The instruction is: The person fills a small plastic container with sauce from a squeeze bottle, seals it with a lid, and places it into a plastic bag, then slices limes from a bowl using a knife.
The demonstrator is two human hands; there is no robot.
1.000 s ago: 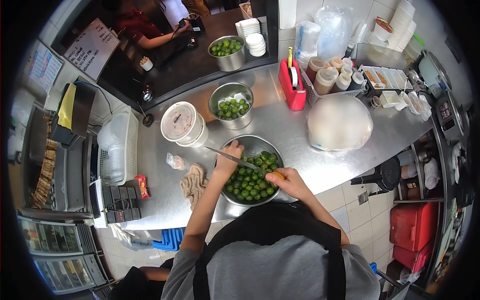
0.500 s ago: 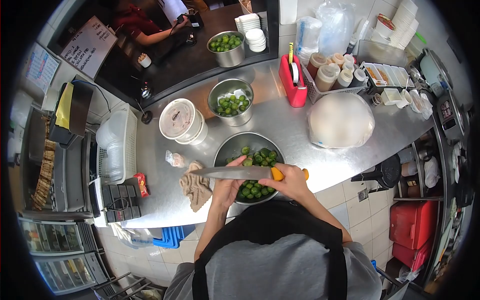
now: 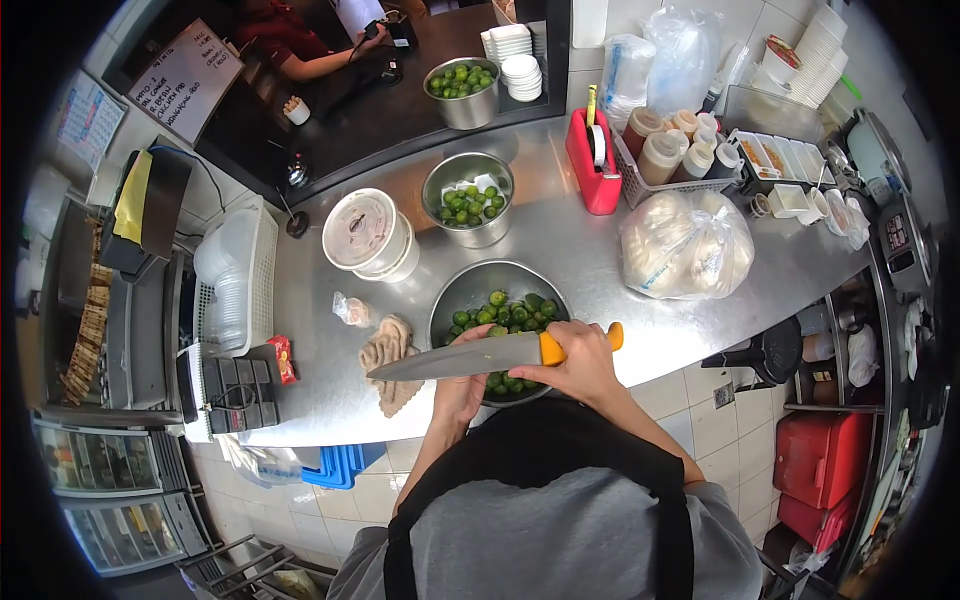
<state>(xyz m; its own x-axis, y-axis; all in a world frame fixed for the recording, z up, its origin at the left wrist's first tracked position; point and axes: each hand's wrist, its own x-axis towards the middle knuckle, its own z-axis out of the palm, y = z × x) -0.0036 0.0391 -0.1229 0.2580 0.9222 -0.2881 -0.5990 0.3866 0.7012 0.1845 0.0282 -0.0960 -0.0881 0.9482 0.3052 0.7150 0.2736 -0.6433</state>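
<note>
My right hand (image 3: 580, 362) is closed around the yellow handle (image 3: 552, 349) of a large kitchen knife (image 3: 460, 357). The broad blade points left, across my left hand (image 3: 460, 395). My left hand is curled over the near left rim of a steel bowl (image 3: 448, 290), with a small green lime (image 3: 497, 331) at its fingertips. Most of its fingers are hidden behind the blade. Several small green limes (image 3: 520, 312) lie in the bowl, under and beyond the knife.
A smaller steel bowl of limes (image 3: 480, 235) stands beyond, and another steel pot (image 3: 468, 108) sits on the dark ledge. White tubs (image 3: 372, 245) and a brown cloth (image 3: 390, 365) are left, a filled plastic bag (image 3: 688, 245) right. Across the ledge, a person's hand (image 3: 372, 38) holds a dark device.
The knife has tilted, its tip dropping toward me and left. My left hand has shifted slightly nearer to me behind the blade. My head view has shifted slightly.
</note>
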